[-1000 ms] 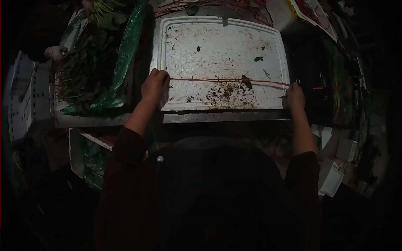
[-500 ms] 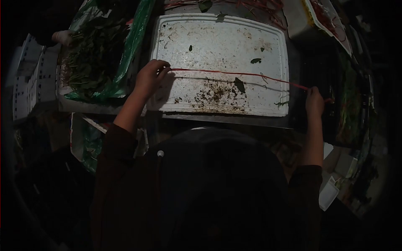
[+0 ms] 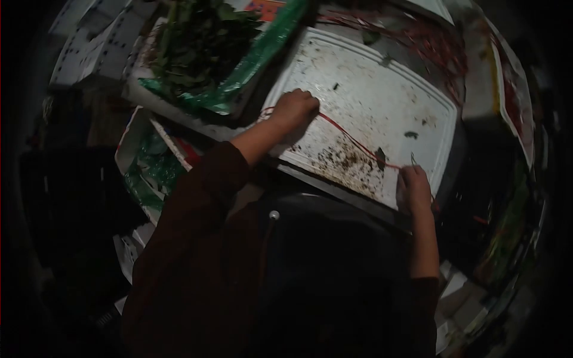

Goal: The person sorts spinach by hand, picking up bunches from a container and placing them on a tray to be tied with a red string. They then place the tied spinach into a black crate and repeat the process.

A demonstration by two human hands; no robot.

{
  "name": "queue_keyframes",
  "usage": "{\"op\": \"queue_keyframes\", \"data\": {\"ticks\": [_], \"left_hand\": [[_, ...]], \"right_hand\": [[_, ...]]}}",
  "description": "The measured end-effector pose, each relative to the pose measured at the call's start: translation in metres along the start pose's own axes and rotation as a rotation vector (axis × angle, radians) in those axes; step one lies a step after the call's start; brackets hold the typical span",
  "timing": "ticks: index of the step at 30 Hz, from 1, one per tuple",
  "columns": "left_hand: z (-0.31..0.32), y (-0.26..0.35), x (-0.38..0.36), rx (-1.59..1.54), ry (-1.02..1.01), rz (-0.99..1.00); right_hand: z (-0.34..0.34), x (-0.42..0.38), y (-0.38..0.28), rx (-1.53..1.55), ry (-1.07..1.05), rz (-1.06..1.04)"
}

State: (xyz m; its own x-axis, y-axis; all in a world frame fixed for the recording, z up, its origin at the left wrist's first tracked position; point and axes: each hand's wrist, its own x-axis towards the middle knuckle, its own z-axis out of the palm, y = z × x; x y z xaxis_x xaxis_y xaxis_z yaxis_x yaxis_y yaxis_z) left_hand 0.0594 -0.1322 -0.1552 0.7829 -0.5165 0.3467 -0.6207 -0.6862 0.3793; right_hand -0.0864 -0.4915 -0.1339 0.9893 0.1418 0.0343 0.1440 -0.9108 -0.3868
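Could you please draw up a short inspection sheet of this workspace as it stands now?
Surface: white board with a raised rim, soiled, dark dirt thickest toward the near edge.
Job's things: red strip, running with a slight bend between the hands above or on the board.
Clutter: a few leaf scraps on the board; tangled red strips beyond its far edge.
Hands: left hand and right hand both closed on the red strip.
Cables: nothing seen.
Surroundings: leafy greens beside green plastic at upper left; dim light, outer areas too dark to judge.
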Motion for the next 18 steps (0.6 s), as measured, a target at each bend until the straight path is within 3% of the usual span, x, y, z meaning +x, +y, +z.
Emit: {"op": "queue_keyframes", "data": {"ticks": [4, 8, 11, 16, 18], "left_hand": [[-0.013, 0.014, -0.004, 0.097, 0.026, 0.041], [-0.016, 0.021, -0.011, -0.034, 0.147, 0.068], [-0.047, 0.03, -0.022, -0.069, 0.218, 0.047], [-0.108, 0.005, -0.054, -0.282, 0.49, -0.246], [-0.137, -0.015, -0.071, -0.421, 0.656, -0.49]], "right_hand": [[-0.014, 0.015, -0.013, 0.093, -0.019, 0.036], [-0.02, 0.024, 0.008, -0.105, -0.231, -0.001], [-0.033, 0.039, 0.006, -0.126, -0.182, 0.041], [-0.069, 0.09, -0.033, -0.065, -0.177, 0.074], [-0.081, 0.115, -0.071, -0.003, -0.186, 0.056]]}}
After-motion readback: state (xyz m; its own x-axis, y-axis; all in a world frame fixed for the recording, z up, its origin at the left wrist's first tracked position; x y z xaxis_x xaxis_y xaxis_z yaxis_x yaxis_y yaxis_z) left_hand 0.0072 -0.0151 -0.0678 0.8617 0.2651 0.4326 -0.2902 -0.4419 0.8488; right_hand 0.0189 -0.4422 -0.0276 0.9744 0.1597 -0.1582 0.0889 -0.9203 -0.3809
